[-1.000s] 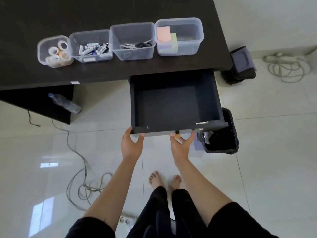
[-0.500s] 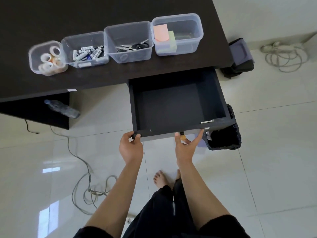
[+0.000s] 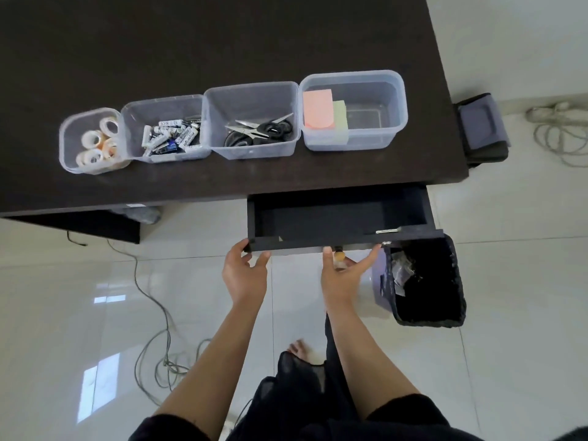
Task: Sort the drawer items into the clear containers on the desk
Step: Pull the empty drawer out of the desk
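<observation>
On the matte dark desk (image 3: pixel 222 43), 4 clear plastic containers (image 3: pixel 254 120) sit in a row, holding tape rolls (image 3: pixel 95 141), batteries (image 3: pixel 173 135), scissors (image 3: pixel 259 130) and square sticky notes (image 3: pixel 318 111). Below, over glossy white floor tiles (image 3: pixel 63 297), the black drawer (image 3: pixel 334 218) stands partly out. Left hand (image 3: pixel 245 275) and right hand (image 3: pixel 342 275), fingers spread, touch its front edge, gripping nothing.

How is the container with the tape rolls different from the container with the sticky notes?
The tape container is at the left end of the row; the sticky-note container is at the right end. The tape container looks smaller and well filled; the sticky-note container looks larger, its right half bare. Both are clear plastic, lidless, on the dark desk.
</observation>
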{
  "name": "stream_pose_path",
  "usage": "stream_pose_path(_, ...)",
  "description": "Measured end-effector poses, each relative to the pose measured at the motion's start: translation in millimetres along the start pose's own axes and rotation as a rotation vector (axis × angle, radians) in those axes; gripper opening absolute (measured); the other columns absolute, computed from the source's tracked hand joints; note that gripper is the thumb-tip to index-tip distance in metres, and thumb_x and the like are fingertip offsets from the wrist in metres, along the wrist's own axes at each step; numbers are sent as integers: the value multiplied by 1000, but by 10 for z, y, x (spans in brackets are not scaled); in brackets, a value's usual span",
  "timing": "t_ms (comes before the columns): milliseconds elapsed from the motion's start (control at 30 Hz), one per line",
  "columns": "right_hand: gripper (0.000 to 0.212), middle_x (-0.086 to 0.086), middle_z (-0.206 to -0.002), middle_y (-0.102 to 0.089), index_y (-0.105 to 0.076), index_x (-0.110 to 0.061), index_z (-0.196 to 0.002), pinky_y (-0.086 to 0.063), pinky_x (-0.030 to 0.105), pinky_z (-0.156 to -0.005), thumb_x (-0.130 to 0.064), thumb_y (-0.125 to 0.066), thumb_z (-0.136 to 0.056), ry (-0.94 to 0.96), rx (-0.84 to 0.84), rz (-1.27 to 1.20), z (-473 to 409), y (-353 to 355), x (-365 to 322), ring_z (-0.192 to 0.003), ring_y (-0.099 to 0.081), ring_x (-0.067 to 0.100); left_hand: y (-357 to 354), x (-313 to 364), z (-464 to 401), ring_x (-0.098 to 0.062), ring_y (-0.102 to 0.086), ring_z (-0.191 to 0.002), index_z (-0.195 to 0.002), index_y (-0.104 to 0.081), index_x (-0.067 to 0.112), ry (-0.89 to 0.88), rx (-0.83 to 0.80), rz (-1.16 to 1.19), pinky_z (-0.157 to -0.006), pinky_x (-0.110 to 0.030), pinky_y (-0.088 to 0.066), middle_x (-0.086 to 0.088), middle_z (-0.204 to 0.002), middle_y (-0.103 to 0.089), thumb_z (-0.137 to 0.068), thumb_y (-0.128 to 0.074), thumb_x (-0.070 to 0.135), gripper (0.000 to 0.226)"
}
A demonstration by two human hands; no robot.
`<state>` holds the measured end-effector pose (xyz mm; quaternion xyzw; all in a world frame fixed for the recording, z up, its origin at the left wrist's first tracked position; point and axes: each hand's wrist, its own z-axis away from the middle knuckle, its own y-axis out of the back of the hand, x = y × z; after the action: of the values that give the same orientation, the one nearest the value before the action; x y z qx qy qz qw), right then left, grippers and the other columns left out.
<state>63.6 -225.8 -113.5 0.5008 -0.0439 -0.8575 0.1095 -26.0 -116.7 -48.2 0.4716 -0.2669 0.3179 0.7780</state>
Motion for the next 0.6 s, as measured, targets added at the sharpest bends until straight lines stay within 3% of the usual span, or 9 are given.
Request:
stream_pose_path(100, 104, 5, -96, -58, 10, -46, -145, -46, 11, -63, -35, -72, -81, 0, -11, 6, -277, -258, -205, -65, -61, 21, -170, 303, -255, -15, -58, -109, -130, -49, 17, 15, 39, 40, -87, -26, -47, 1, -121, -60, -81, -74, 18, 55)
stream_pose_path(167, 104, 5, -93, -57, 9, -36, -148, -42, 4, -57, -31, -71, -82, 13, -11, 13, -385, -366, -256, -60, -57, 22, -253, 446, -349, -14, -56, -107, -133, -41, 18, 58, 56, 92, -85, -25, -44, 2, -124, -56, -82, -73, 13, 61)
stream_pose_path(233, 105, 6, -90, -57, 10, -32, -148, -44, 6, -61, -29, -71, -82, 36, -6, 18, -434, -424, -243, -70, -60, 28, -305, 499, -372, -13, -54, -105, -138, -34, 20, 94, 80, 132, -85, -24, -40, 2, -127, -54, -81, -72, 9, 69)
stream_pose_path(333, 106, 13, -92, -59, 13, -33, -148, -46, 20, -72, -26, -71, -83, 40, -7, 16, -503, -484, -202, -91, -56, 25, -350, 505, -392, -13, -55, -105, -143, -27, 24, 90, 113, 154, -89, -22, -39, 1, -126, -54, -81, -72, 7, 79)
stream_pose_path(433, 106, 13, -91, -59, 13, -40, -145, -44, 10, -71, -25, -71, -82, 48, -3, 25, -582, -529, -222, -92, -56, 29, -386, 559, -454, -12, -56, -105, -146, -20, 33, 75, 127, 152, -92, -23, -39, 4, -121, -55, -81, -72, 6, 87)
stream_pose_path(600, 106, 15, -94, -56, 14, -23, -148, -42, 4, -68, -15, -70, -83, 38, -18, 19, -638, -568, -247, -92, -53, 26, -412, 591, -479, -12, -57, -103, -145, -24, 37, 40, 141, 126, -88, -21, -40, 2, -123, -57, -81, -72, 7, 85)
